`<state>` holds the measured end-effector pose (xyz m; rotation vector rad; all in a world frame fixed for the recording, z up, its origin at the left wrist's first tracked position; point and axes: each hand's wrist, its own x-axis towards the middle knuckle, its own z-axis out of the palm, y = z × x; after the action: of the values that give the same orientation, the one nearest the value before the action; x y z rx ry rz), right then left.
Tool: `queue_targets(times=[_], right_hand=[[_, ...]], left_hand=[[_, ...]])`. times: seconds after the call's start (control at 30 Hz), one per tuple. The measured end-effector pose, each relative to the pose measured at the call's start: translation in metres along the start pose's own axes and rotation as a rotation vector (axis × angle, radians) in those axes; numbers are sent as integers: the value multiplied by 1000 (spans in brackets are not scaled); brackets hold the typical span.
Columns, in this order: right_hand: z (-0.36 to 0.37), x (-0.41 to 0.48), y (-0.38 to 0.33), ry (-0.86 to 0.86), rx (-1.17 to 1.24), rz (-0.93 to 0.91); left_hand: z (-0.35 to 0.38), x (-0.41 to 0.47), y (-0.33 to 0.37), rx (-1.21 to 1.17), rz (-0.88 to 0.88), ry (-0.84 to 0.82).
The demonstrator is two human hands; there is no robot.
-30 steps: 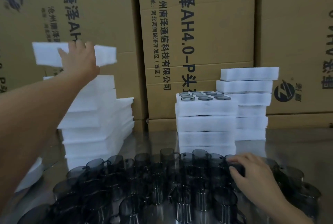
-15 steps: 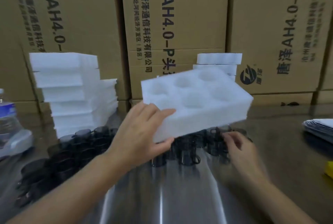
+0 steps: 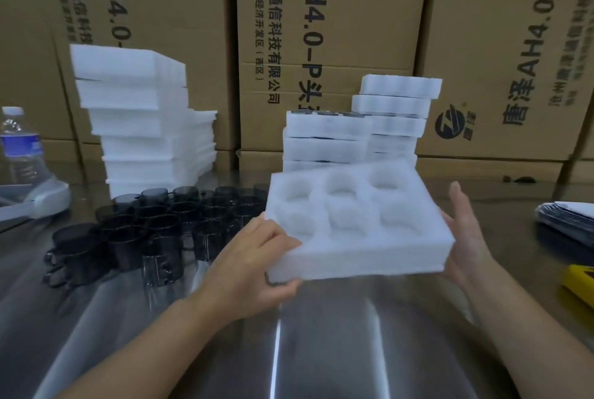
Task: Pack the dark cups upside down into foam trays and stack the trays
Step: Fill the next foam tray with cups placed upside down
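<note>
Over the shiny steel table (image 3: 321, 334), from the head view: a white foam tray with six round pockets (image 3: 356, 225) is up between both hands, pockets facing up, tipped toward the camera. The left hand (image 3: 254, 263) clamps its near-left corner, thumb on top, fingers curled underneath. The right hand (image 3: 466, 238) presses flat on the tray's right edge, fingers straight.

Left of that tray sits a crowd of dark translucent handled cups (image 3: 154, 225), the nearest hidden by the left hand. Beyond them leans a stack of plain white foam slabs (image 3: 138, 122). Directly behind the tray are two stacks of filled foam trays (image 3: 324, 138), their bases blocked by it. Brown printed cardboard boxes (image 3: 331, 29) wall the back. Far left stands a clear water bottle (image 3: 19, 148), and to the right are a yellow object (image 3: 578, 283) and flat grey packets (image 3: 565, 218).
</note>
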<state>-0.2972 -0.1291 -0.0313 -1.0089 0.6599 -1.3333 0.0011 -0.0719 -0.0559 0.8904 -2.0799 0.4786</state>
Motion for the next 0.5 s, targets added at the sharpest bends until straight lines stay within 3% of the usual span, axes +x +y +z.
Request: queue_targets(times=[0.13,0.27,0.5], right_hand=[[4,-2,1,-28,13,-17],[7,-7,1,-39,-26,93],[5,-9,5,-49,-280,267]], left_hand=[[1,-3,3,-25,44,-39],[2,-5,10,-149,19,58],[1,-4,2,-772,-405,415]])
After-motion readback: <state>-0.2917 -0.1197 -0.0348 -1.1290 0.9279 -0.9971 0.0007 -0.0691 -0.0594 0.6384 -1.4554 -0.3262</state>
